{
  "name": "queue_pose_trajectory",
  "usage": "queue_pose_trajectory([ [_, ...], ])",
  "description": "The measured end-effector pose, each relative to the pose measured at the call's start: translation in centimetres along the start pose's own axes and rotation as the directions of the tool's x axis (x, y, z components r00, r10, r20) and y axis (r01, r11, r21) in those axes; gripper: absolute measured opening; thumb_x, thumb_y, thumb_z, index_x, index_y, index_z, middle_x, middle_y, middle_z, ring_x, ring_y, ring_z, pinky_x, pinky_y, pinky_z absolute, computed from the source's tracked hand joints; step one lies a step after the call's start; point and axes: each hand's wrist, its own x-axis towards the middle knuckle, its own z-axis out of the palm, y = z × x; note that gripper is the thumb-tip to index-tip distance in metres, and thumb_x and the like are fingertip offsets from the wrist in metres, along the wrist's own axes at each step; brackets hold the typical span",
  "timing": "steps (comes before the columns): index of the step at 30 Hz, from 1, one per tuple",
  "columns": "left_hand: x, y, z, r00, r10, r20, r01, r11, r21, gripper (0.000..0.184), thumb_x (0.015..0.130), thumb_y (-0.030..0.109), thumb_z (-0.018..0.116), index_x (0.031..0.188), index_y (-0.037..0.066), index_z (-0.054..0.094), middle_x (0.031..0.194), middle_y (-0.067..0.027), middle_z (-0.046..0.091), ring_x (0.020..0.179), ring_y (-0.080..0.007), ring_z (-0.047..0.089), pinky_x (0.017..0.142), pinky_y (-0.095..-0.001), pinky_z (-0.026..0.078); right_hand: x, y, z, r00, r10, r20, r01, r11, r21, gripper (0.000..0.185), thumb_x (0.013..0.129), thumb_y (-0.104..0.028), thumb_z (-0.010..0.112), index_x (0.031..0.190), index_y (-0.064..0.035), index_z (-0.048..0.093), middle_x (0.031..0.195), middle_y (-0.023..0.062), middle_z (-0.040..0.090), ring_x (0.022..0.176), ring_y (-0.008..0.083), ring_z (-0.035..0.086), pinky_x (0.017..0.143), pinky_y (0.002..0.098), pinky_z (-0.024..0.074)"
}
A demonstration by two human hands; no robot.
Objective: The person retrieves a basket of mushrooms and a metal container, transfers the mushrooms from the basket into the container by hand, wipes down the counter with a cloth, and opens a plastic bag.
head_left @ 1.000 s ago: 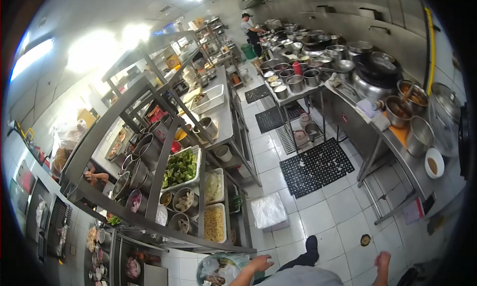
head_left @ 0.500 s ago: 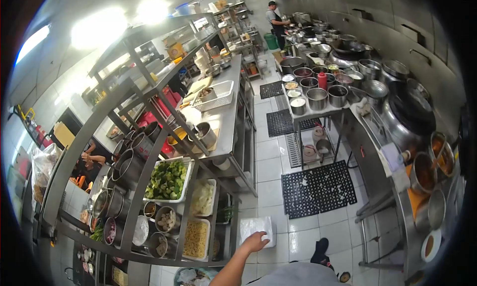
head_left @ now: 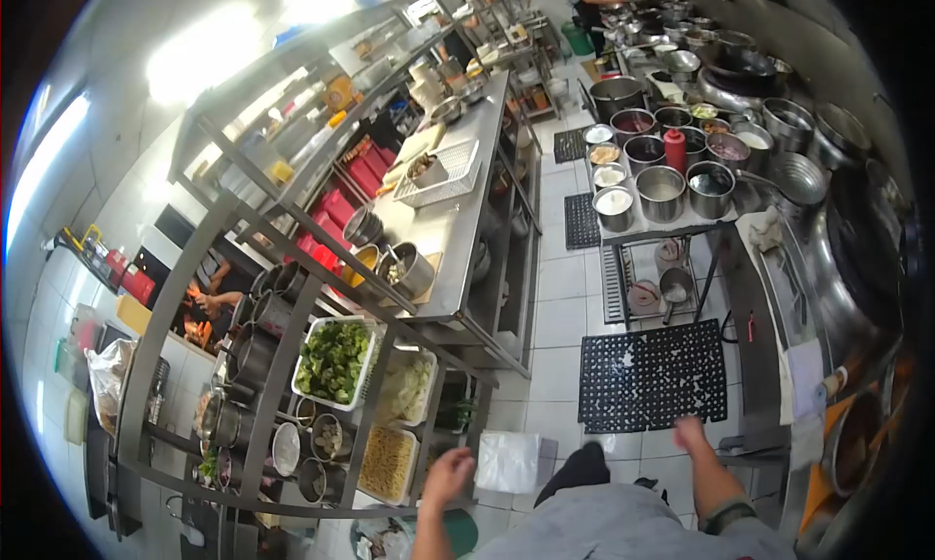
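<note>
My left hand [head_left: 450,477] hangs beside the metal rack, just left of a white plastic-covered block [head_left: 509,461] near the floor, and is apart from it. Its fingers look bent and are blurred; I see no object in them. On the other side, my right hand [head_left: 690,435] is low over the near edge of a black perforated floor mat [head_left: 653,375]. Motion smears its fingers, and nothing shows in its grasp. Left of my left hand, the rack holds a tray of noodles [head_left: 388,463], a tray of broccoli [head_left: 334,360] and a tray of pale cut vegetables [head_left: 405,387].
A steel prep counter [head_left: 458,253] runs along the left of the tiled aisle. On the right, a table bears several steel pots [head_left: 662,193] and a red bottle [head_left: 675,149]. A bin [head_left: 390,539] stands by my left arm. A person [head_left: 587,5] works at the far stove.
My left hand has come off the white plastic-covered block and moved left. My right hand has come into view. The camera has shifted, and the pot table appears closer.
</note>
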Motion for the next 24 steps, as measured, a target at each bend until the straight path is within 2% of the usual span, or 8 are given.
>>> queue_pose_trajectory([
  [2, 2.0, 3.1, -2.6, 0.989, -0.085, -0.117, 0.066, 0.985, -0.159, 0.035, 0.096, 0.021, 0.066, 0.125, 0.002, 0.065, 0.11, -0.0112, 0.071, 0.099, -0.0202, 0.067, 0.089, -0.0324, 0.053, 1.2, -12.2, 4.7, 0.922, -0.072, 0.38, -0.061, 0.943, 0.327, 0.015, 0.096, -0.015, 0.056, 0.084, -0.008, 0.062, 0.066, 0.0045, 0.06, 0.05, 0.0162, 0.058, 0.04, 0.0308, 0.0436],
  [3, 3.2, 5.5, -4.2, 0.979, -0.112, -0.173, 0.071, 0.972, -0.223, 0.034, 0.096, 0.019, 0.065, 0.125, 0.001, 0.064, 0.108, -0.0092, 0.071, 0.099, -0.0178, 0.066, 0.089, -0.0316, 0.052, 1.3, -17.4, 8.0, 0.936, 0.024, 0.351, -0.112, 0.966, 0.232, 0.013, 0.099, -0.017, 0.056, 0.09, -0.0092, 0.061, 0.07, 0.0023, 0.06, 0.053, 0.013, 0.058, 0.043, 0.0268, 0.0455],
  [5, 6.7, 8.2, -7.1, 0.936, -0.116, -0.332, -0.006, 0.938, -0.345, 0.031, 0.097, 0.014, 0.063, 0.123, -0.003, 0.063, 0.106, -0.0087, 0.069, 0.098, -0.0176, 0.064, 0.089, -0.0316, 0.051, 1.8, -24.7, 13.7, 0.886, -0.047, 0.462, -0.019, 0.99, 0.138, 0.014, 0.099, -0.022, 0.059, 0.099, -0.0092, 0.065, 0.078, 0.0019, 0.065, 0.063, 0.0114, 0.063, 0.052, 0.0263, 0.0518],
  [7, 11.1, 10.1, -10.3, 0.877, -0.038, -0.479, -0.1, 0.961, -0.259, 0.028, 0.098, 0.01, 0.06, 0.12, -0.006, 0.063, 0.108, -0.0113, 0.068, 0.101, -0.0176, 0.063, 0.093, -0.0311, 0.049, 4.3, -26.1, 19.3, 0.809, -0.052, 0.585, 0.014, 0.998, 0.069, 0.022, 0.099, -0.024, 0.057, 0.109, -0.0072, 0.066, 0.09, 0.004, 0.069, 0.072, 0.0143, 0.067, 0.058, 0.0278, 0.0549],
  [9, 15.8, 8.5, -13.3, 0.838, 0.024, -0.546, -0.133, 0.978, -0.16, 0.031, 0.1, 0.014, 0.059, 0.127, -0.001, 0.061, 0.116, -0.008, 0.066, 0.107, -0.0179, 0.062, 0.094, -0.0308, 0.048, 2.5, -30.2, 20.5, 0.711, 0.026, 0.703, 0.047, 0.995, -0.085, 0.023, 0.099, -0.024, 0.057, 0.112, -0.007, 0.066, 0.094, 0.0053, 0.07, 0.076, 0.0145, 0.067, 0.061, 0.0287, 0.0557],
  [13, 24.3, 13.0, -18.0, 0.774, 0.039, -0.632, -0.327, 0.879, -0.347, 0.038, 0.101, 0.01, 0.054, 0.137, -0.004, 0.05, 0.132, -0.0137, 0.056, 0.119, -0.0212, 0.055, 0.101, -0.0328, 0.044, 3.1, -35.9, 20.5, 0.641, 0.123, 0.757, 0.055, 0.977, -0.206, 0.024, 0.099, -0.024, 0.058, 0.113, -0.0059, 0.067, 0.093, 0.0033, 0.068, 0.076, 0.0131, 0.065, 0.06, 0.0297, 0.0543],
  [18, 32.4, 19.3, -22.5, 0.637, 0.223, -0.738, -0.331, 0.944, 0.0, 0.045, 0.102, 0.01, 0.053, 0.145, 0.0, 0.044, 0.142, -0.0143, 0.049, 0.12, -0.0235, 0.053, 0.104, -0.0347, 0.042, 5.2, -45.5, 17.1, 0.59, 0.052, 0.805, 0.069, 0.991, -0.115, 0.031, 0.101, -0.024, 0.057, 0.125, -0.0061, 0.063, 0.101, 0.0033, 0.068, 0.084, 0.012, 0.065, 0.07, 0.0287, 0.0543],
  [24, 37.4, 22.9, -28.2, 0.462, 0.271, -0.845, -0.299, 0.944, 0.139, 0.053, 0.101, 0.015, 0.059, 0.148, 0.0, 0.04, 0.145, -0.0155, 0.049, 0.122, -0.0261, 0.052, 0.105, -0.0349, 0.041, 10.5, -55.3, 18.4, 0.448, -0.093, 0.889, 0.169, 0.986, 0.018, 0.033, 0.101, -0.023, 0.058, 0.127, -0.0039, 0.061, 0.106, 0.0032, 0.067, 0.082, 0.0114, 0.062, 0.07, 0.0272, 0.0526],
])
